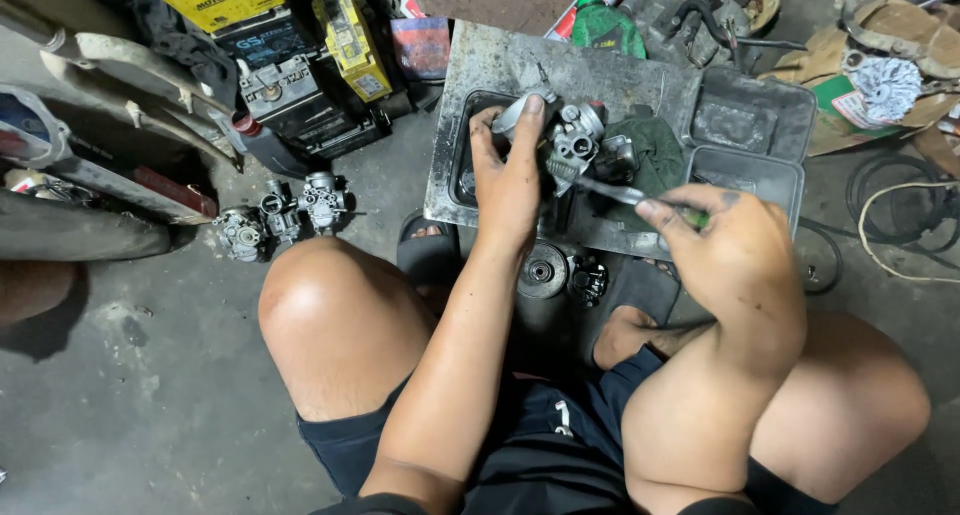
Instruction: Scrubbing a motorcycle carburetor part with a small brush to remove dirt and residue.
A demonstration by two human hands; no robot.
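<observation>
My left hand (508, 170) grips a silver metal carburetor (575, 140) and holds it up over a dark, dirty metal tray (470, 105). My right hand (735, 250) holds a screwdriver with a green handle (640, 197); its shaft points left and its tip touches the carburetor's lower side. A dark green rag (655, 155) lies in the tray just behind the carburetor. I squat on the floor with both knees spread, the tray between my feet.
Two more carburetors (285, 215) lie on the concrete floor to the left. Batteries, yellow and black (270, 50), stand at the back left. A round pulley part (545, 272) sits near my feet. A black lidded tray (750, 135), cables (900, 225) and cardboard are at right.
</observation>
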